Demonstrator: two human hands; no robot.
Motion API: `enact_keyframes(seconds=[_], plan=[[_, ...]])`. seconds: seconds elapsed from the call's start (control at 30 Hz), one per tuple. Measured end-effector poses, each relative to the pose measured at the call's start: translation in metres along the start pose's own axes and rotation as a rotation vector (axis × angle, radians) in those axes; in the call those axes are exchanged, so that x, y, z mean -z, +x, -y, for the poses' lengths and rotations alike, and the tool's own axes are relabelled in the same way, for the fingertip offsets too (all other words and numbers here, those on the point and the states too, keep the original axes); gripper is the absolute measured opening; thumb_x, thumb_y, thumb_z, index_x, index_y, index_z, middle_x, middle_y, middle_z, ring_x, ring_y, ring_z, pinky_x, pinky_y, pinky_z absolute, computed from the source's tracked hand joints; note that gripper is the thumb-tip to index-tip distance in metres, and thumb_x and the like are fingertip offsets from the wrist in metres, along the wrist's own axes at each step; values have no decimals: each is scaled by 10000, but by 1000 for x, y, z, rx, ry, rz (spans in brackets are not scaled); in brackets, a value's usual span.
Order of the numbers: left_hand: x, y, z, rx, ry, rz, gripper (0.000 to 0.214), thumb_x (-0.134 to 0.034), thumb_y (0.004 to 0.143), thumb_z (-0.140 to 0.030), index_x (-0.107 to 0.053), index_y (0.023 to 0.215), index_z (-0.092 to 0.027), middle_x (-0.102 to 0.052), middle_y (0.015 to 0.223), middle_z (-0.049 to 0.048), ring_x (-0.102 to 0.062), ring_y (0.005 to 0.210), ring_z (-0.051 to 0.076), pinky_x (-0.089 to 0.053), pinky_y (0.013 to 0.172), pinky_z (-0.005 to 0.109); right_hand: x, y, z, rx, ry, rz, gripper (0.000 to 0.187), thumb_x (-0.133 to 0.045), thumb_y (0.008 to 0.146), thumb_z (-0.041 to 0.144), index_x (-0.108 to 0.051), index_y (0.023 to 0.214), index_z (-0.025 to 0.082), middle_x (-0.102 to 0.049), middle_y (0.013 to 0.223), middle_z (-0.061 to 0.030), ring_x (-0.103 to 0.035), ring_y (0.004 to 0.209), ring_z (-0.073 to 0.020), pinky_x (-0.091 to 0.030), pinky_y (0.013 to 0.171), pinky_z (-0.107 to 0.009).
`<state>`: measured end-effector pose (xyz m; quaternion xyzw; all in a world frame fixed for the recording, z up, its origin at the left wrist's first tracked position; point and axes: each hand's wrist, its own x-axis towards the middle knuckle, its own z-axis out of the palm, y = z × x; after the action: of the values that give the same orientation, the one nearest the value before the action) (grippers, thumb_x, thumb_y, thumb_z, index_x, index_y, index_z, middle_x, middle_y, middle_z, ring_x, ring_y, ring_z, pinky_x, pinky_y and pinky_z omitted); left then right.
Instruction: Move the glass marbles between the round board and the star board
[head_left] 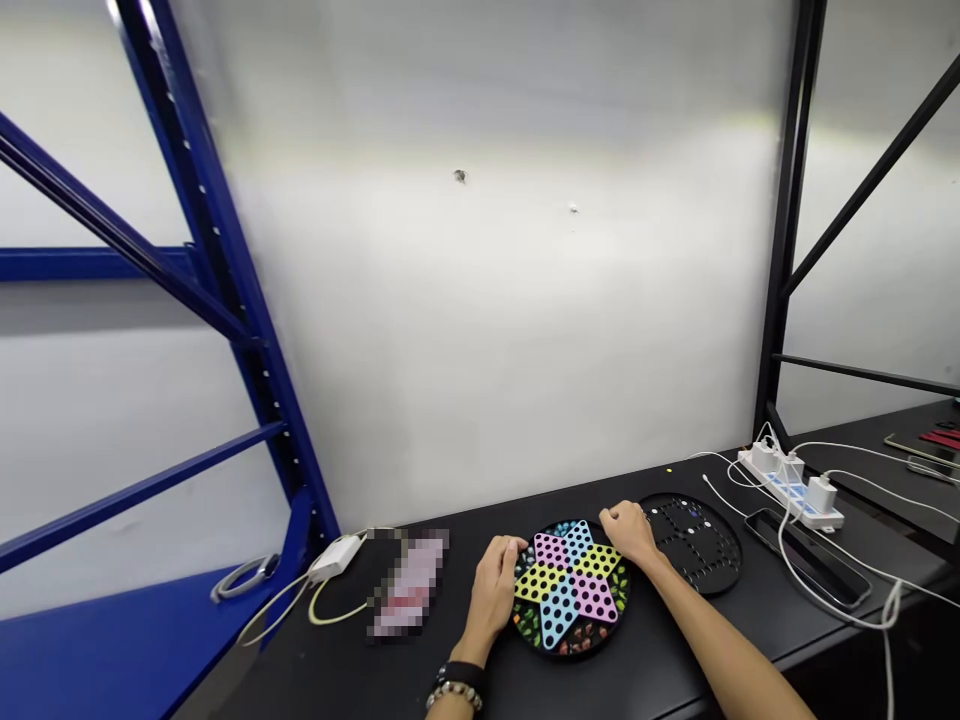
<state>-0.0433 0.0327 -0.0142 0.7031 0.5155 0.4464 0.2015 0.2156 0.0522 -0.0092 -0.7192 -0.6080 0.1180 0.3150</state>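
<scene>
A round Chinese checkers board point(570, 590) with a star of pink, yellow and light blue triangles lies on the black table point(675, 650). My left hand point(496, 582) rests on the board's left rim, fingers curled over the edge. My right hand point(628, 530) grips the board's upper right rim, fingers bent around it. Small coloured marbles sit in the dark tray sections around the star. Just right of my right hand lies a second round black tray point(697, 545) with compartments.
A white power strip point(791, 487) with chargers and white cables sits at the right, beside a black phone point(806, 560). A white adapter point(335, 557) with a cord and a blurred pink item point(409, 590) lie left. Blue shelving point(225, 300) stands left, a black rack post point(784, 250) right.
</scene>
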Motion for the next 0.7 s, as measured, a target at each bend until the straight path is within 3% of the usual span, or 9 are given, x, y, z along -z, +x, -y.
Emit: enact_keyframes(seconds=[0.2,0.33,0.43,0.57,0.7], plan=[[-3,-1,0,64,164,90,415,-352,941,-505,-663,989,-234,-669,1062,55,-612,1031,228,-493,917,362,36,3,-33,-91,0,-94,487,-371,921,366,-596,526,193,-569,556,-47,-504,532,-145,-278,529,-251],[-4,3,-2,88,395,229,382,-371,934,-416,-610,1191,-267,-601,1250,63,-536,1187,264,-446,972,416,54,-8,-70,-98,-174,-89,402,-432,896,364,-573,557,201,-589,599,-52,-563,595,-177,-270,565,-271],[-2,10,-8,42,538,311,362,-357,937,-359,-599,1179,-240,-599,1227,78,-573,1127,255,-460,904,372,60,-13,-85,-62,-328,-75,278,-461,877,293,-598,655,199,-645,732,-62,-604,698,-199,-309,627,-287],[-2,20,-19,-26,766,373,338,-306,963,-333,-590,1103,-216,-620,1110,74,-646,950,223,-470,791,321,58,-13,-78,1,-455,-186,190,-505,877,312,-641,825,190,-647,963,-117,-587,952,-278,-356,786,-368],[-6,23,-26,-38,898,427,387,-260,985,-296,-536,1237,-198,-602,1168,117,-686,878,235,-476,726,327,44,-19,-46,95,-365,-279,193,-521,893,359,-629,924,203,-620,1014,-111,-547,993,-281,-347,855,-413]])
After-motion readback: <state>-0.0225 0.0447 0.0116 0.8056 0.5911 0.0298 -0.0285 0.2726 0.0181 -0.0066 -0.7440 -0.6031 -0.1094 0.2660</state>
